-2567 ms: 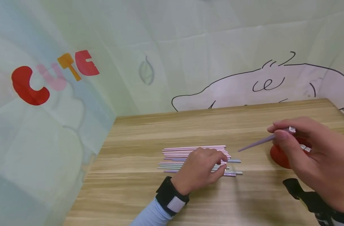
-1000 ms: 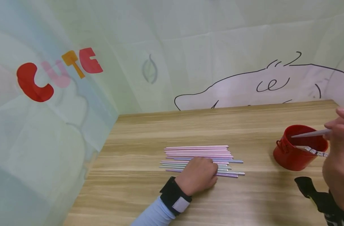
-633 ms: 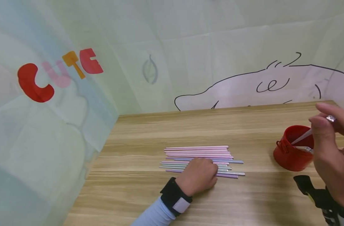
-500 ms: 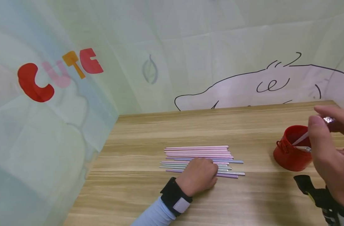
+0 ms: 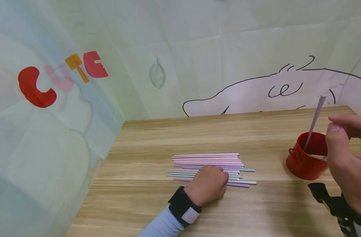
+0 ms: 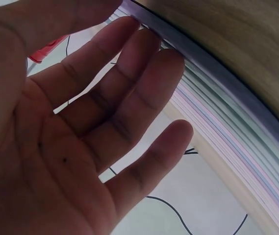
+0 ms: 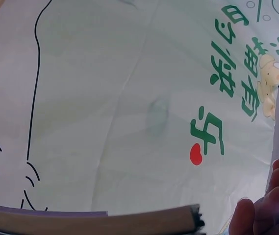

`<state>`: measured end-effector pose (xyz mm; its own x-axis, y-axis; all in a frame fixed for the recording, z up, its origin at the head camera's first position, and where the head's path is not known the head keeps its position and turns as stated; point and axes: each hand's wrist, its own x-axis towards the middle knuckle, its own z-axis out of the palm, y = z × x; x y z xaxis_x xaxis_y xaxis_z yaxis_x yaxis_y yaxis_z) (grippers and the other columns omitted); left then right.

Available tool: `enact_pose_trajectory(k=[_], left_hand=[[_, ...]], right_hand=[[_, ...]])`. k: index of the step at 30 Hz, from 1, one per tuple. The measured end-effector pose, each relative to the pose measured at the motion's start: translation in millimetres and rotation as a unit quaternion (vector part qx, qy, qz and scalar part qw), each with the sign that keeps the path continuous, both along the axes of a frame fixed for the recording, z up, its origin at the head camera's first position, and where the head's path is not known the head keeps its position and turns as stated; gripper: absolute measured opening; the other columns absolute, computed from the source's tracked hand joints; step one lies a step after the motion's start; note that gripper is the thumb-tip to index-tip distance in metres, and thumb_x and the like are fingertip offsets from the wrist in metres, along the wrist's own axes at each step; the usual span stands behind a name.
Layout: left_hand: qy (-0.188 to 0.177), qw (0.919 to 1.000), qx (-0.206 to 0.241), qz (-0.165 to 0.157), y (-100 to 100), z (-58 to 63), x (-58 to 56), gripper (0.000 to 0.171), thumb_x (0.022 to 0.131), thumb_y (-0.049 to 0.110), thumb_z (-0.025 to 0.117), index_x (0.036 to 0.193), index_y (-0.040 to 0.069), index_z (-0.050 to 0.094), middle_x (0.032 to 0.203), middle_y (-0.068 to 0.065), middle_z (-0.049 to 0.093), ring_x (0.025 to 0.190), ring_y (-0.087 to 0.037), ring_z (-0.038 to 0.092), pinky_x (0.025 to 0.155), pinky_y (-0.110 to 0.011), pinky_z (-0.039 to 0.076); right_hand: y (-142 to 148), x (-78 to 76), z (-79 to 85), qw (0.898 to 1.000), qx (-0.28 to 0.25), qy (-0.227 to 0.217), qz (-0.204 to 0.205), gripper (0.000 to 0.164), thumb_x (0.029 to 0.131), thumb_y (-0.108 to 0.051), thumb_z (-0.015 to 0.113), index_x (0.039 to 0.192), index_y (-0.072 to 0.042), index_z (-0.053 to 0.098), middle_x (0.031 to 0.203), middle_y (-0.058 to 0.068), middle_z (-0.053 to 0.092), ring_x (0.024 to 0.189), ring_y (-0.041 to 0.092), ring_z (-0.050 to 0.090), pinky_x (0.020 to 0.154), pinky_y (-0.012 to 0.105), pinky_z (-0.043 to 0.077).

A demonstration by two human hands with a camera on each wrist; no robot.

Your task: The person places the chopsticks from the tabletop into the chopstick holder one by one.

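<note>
While a purple straw [image 5: 315, 121] is propped steeply in a red bucket [image 5: 301, 166], its top leaning right, it is neighboured closely by the right hand [image 5: 347, 158], thumb and forefinger nearly together, nothing gripped. Farther left, a row of straws [image 5: 207, 161] is touched by the left hand [image 5: 207, 186], fingers loosely extended.

My head camera looks forward and down across the table [image 5: 118, 204] to the printed sheet [image 5: 198, 65]. My left wrist view, tilted, peers closely past the left hand [image 6: 90, 107] at the sticks [image 6: 227, 105], both shared with the head. My right wrist view mostly faces the sheet, sharing its drawing [image 5: 284, 89] with the head.
</note>
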<state>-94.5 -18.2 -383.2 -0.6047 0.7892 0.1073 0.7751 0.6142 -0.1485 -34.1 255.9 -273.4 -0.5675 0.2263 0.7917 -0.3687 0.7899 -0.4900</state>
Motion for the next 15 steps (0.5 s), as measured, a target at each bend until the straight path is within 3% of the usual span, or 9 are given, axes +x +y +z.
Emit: enact_pose_trajectory(k=[15], left_hand=[[-0.003,1.0,0.004,-0.002,1.5,-6.5,1.8,0.014,0.086,0.016,0.073,0.072,0.019,0.068,0.061,0.009,0.051,0.052,-0.004,0.041,0.045,-0.023,0.033]], right_hand=[[3.9,-1.0,-5.8,0.999,0.023,0.029,0.016,0.032,0.098,-0.015,0.056,0.117,0.006,0.07,0.1,0.032,0.065,0.09,0.016,0.052,0.095,0.012,0.037]])
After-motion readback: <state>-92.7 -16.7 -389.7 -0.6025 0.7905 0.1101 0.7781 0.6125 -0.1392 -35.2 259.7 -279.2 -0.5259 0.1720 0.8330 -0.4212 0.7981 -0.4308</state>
